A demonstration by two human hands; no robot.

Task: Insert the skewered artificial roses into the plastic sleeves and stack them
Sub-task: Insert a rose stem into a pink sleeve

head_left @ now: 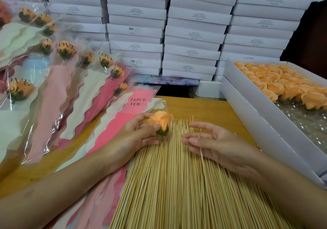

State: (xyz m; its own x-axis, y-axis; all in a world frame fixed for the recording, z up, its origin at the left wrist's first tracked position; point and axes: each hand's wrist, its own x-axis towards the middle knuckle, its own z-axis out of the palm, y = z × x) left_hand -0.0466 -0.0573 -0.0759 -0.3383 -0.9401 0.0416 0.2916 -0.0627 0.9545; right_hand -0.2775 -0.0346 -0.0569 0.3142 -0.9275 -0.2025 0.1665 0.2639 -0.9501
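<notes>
My left hand (137, 134) holds an orange artificial rose (161, 120) by its green base, bloom up, above the tips of a wide pile of bamboo skewers (168, 184). My right hand (217, 145) pinches a single skewer (200, 151) between thumb and fingers, its point lifted off the pile, a short way right of the rose. An empty pink "LOVE YOU" plastic sleeve (123, 115) lies under my left wrist. Finished sleeved roses (65, 49) lie fanned out in a stack on the left.
A white box (247, 108) on the right holds several loose orange rose heads (283, 83) over bubble wrap. Stacks of white cartons (192, 33) wall off the back. The wooden table (203, 108) shows between the skewers and the cartons.
</notes>
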